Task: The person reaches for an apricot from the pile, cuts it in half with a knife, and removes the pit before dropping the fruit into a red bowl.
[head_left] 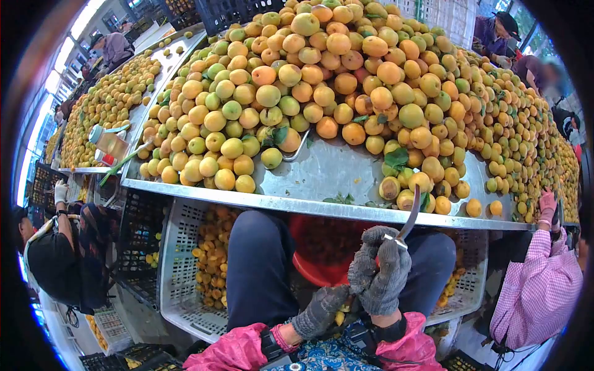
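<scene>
Metal table (337, 166), heaped fruit (338, 43) — right hand (380, 271) raised, fingers wrapped round curved knife (410, 219); left hand (318, 311) lower, fingers' hold unclear.

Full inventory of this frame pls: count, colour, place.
fruit: too many to count, yellow, orange, green, heaped on tables, also in crates
metal tables: at least two, silver, ahead and left
curved knife: one, silver blade, in right hand
leaves: several, green, among fruit
bent rod: one, silver, partly under fruit
bottle: one, see-through, on left table
basin: one, red, between the knees
pale crates: one or two (legs hide the join), grey-white, beside legs
black crates: several, black, mostly left
people: at least four, mixed clothing, both sides
sleeves: two, pink, bottom
legs: two, dark blue, below table edge
left hand: one, grey glove, above lap
right hand: one, grey glove, around knife
</scene>
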A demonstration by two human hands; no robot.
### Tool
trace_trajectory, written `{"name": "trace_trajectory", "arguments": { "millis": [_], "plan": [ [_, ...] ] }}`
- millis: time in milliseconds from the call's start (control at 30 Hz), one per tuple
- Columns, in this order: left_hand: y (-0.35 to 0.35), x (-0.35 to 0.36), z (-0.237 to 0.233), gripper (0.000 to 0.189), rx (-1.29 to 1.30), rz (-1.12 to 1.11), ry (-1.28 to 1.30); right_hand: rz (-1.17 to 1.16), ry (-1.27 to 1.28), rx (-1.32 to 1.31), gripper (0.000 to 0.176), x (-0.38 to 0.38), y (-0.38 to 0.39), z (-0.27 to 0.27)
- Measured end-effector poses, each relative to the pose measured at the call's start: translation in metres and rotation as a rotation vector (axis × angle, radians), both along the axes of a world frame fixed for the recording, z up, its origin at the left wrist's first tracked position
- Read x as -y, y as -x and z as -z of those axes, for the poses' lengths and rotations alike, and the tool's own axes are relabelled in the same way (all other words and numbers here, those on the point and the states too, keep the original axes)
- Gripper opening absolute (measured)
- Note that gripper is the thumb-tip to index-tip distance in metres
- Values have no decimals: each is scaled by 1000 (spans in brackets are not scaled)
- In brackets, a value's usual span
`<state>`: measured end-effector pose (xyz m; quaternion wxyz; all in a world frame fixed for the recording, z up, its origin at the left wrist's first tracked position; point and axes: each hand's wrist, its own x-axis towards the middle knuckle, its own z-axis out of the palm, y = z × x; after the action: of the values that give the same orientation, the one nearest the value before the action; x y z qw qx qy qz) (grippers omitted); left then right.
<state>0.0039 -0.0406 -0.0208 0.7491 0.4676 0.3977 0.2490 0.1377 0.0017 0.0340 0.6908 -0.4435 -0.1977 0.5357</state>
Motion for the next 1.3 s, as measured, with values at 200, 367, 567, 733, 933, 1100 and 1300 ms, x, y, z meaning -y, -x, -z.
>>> {"name": "trace_trajectory", "arguments": {
  "millis": [200,367,567,733,933,1100,1300],
  "plan": [
    [0,-12,-14,43,297,10,641,-142,5,-69,51,-7,-9,20],
    [1,-15,9,43,595,-63,970,-81,-98,372,56,-9,-8,26],
    [-4,-20,0,44,449,-2,876,-203,151,-268,41,-28,-15,33],
    [-4,-30,4,45,49,-37,288,-347,269,-716,34,-37,-20,50],
    [7,-43,9,44,450,182,650,-97,31,-358,36,-36,-19,30],
    [-11,-40,-9,37,417,-138,764,-63,47,-136,39,-30,-7,31],
    [2,-37,11,34,211,-135,532,-71,97,-242,44,-35,-10,38]
  ]
}}
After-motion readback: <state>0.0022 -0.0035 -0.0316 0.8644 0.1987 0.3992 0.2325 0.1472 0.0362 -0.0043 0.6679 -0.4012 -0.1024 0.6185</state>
